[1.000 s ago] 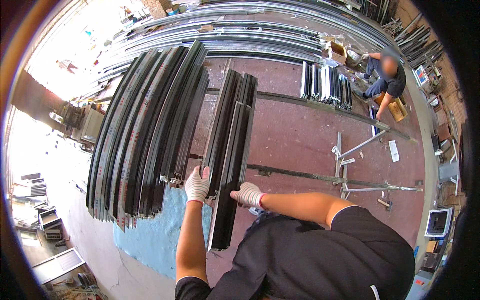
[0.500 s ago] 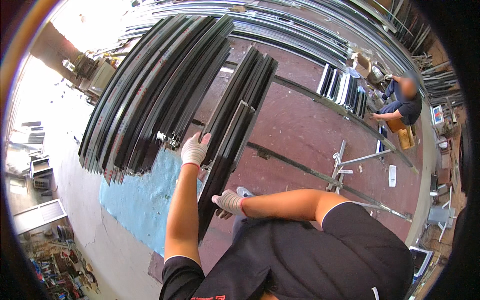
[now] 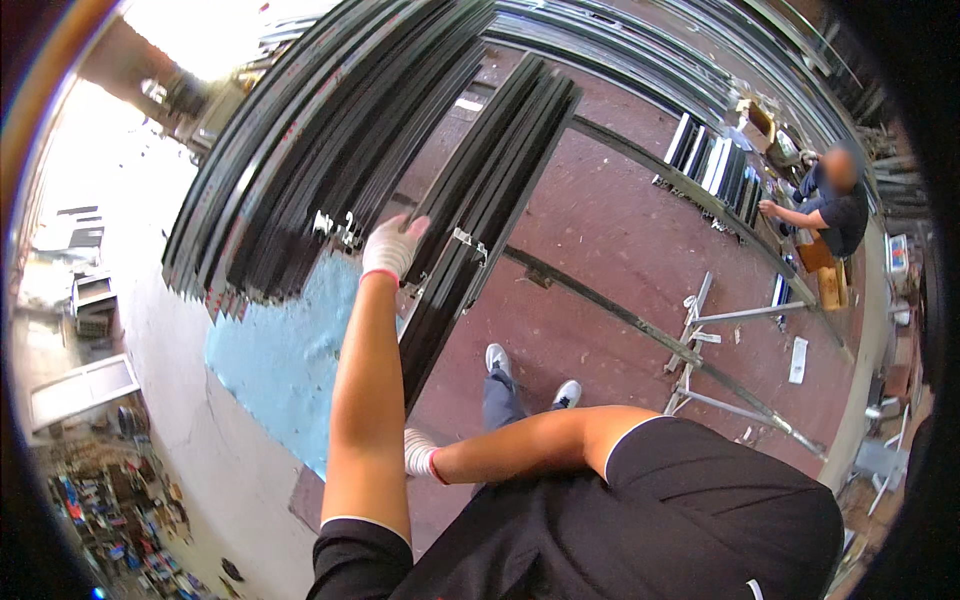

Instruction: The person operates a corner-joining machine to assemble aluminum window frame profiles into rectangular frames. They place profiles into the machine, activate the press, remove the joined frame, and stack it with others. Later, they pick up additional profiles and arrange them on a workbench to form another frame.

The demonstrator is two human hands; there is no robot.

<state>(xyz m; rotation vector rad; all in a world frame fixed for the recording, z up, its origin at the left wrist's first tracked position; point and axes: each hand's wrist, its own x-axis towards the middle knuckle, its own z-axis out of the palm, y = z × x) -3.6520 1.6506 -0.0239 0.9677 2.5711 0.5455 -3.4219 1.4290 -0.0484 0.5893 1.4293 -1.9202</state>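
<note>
The left forearm (image 3: 368, 390) is crossing in front of the right hand (image 3: 420, 455), hiding its fingers, and the near end of the projecting profile (image 3: 432, 325) is disappearing behind the same forearm. The far ends of the large stack of profiles (image 3: 350, 150) are running out at the top edge, and the fingers on the far side of the left hand (image 3: 393, 247) are hard to make out.

The small bundle of dark profiles (image 3: 505, 165) is lying just right of the left hand, slanting up and away from the body, with the large stack lying to its left. The projecting profile is reaching from that bundle back toward the person, passing just beside the left hand and heading down toward the right one. A blue sheet (image 3: 280, 350) is spreading left of the forearm, and a steel rail (image 3: 620, 310) is extending rightward from beside the bundle.

The left hand, in a striped glove, is lying against the bundle's left side, thumb standing apart from the fingers; whether they are closing round a profile, I cannot tell. The right hand is sitting near the projecting profile's hidden end, its grip impossible to tell
</note>
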